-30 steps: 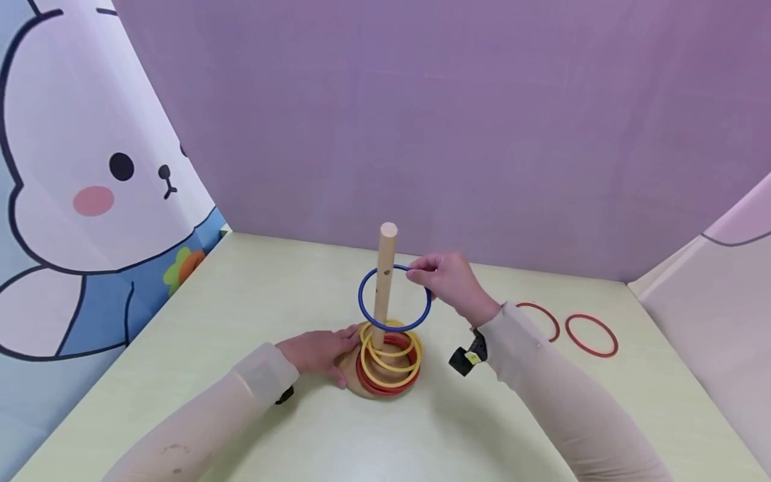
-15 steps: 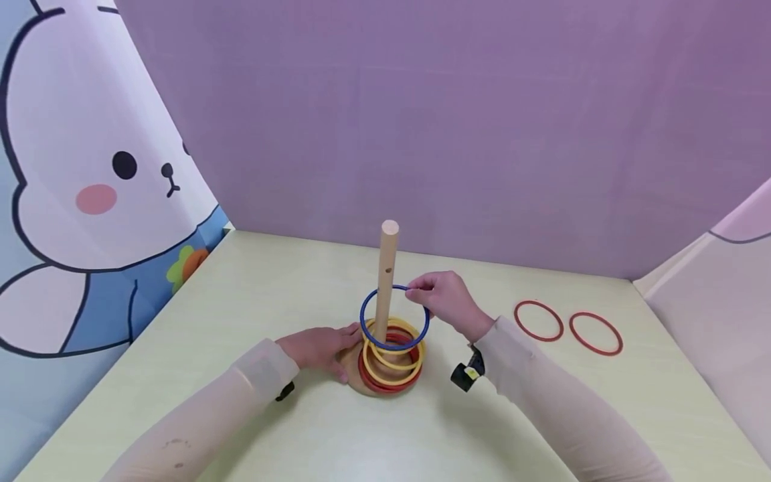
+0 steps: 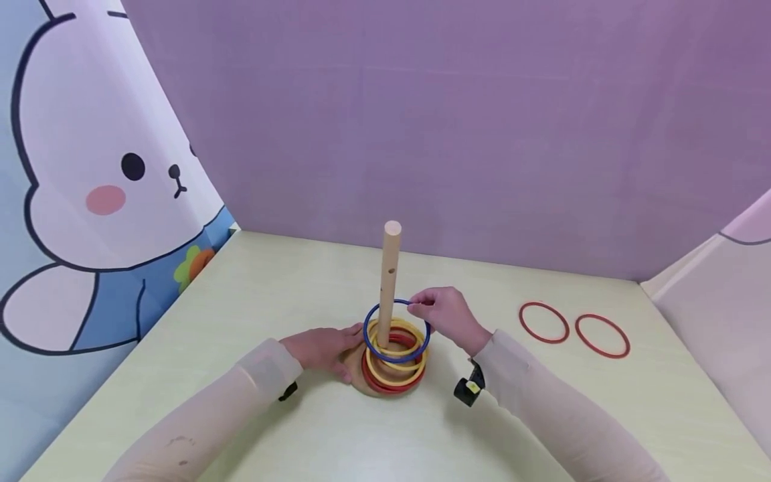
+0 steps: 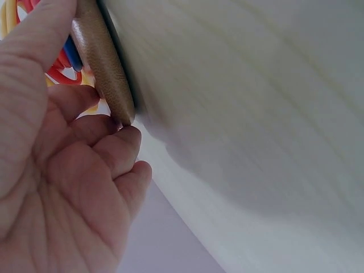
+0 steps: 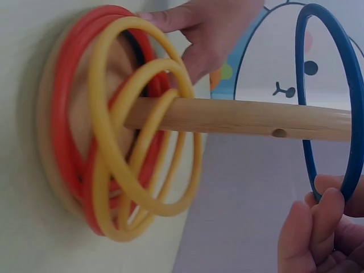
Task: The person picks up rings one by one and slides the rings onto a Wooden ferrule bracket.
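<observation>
A wooden post point(image 3: 389, 281) stands upright on a round wooden base point(image 3: 355, 378). My left hand point(image 3: 320, 348) grips the rim of that base from the left, its fingers bent against the edge in the left wrist view. My right hand point(image 3: 446, 314) pinches a blue ring point(image 5: 354, 96) between thumb and fingers. The post passes through this ring, which is held above the pile. Lower down, yellow rings point(image 5: 102, 108) lie loosely tilted around the post, over red rings point(image 5: 61, 108). A bit of blue ring point(image 4: 72, 54) shows low among the red ones.
Two red rings point(image 3: 544, 341) lie flat on the pale table point(image 3: 289, 281), right of the stand. A purple backdrop point(image 3: 421, 134) rises behind the table, and a cartoon-printed sheet point(image 3: 78, 234) stands at the left.
My right hand has lowered the blue ring along the post toward the yellow rings. My left hand keeps its place at the base. The head view has shifted slightly.
</observation>
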### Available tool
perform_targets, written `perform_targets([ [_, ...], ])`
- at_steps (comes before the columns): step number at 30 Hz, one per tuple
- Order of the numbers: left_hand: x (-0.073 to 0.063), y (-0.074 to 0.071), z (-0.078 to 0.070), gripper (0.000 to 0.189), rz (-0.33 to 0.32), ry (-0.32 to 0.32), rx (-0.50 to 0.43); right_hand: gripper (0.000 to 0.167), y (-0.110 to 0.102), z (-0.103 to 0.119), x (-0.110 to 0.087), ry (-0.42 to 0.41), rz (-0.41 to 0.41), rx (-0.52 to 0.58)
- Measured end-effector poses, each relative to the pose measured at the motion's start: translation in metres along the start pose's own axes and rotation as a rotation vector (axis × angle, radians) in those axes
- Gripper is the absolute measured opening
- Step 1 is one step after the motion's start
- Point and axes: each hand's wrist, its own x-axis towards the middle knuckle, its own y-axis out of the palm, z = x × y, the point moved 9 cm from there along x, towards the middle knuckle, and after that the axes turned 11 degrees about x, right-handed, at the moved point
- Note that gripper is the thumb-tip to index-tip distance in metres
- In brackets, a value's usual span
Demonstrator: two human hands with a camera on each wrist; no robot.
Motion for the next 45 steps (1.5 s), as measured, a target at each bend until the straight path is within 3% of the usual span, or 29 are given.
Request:
perform_targets([
  [13, 0.001, 0.0, 0.001, 0.089, 0.0, -0.015, -0.009, 0.013, 0.007, -0.021, 0.002, 0.023, -0.019, -0.011],
  [31, 0.004, 0.001, 0.001, 0.09, -0.017, -0.01, 0.031, 0.011, 0.014, -0.042, 0.011, -0.031, -0.017, -0.046],
  [45, 0.003, -0.003, -0.002, 0.087, -0.03, 0.009, 0.034, 0.012, 0.018, -0.056, 0.014, 0.059, 0.017, -0.068],
])
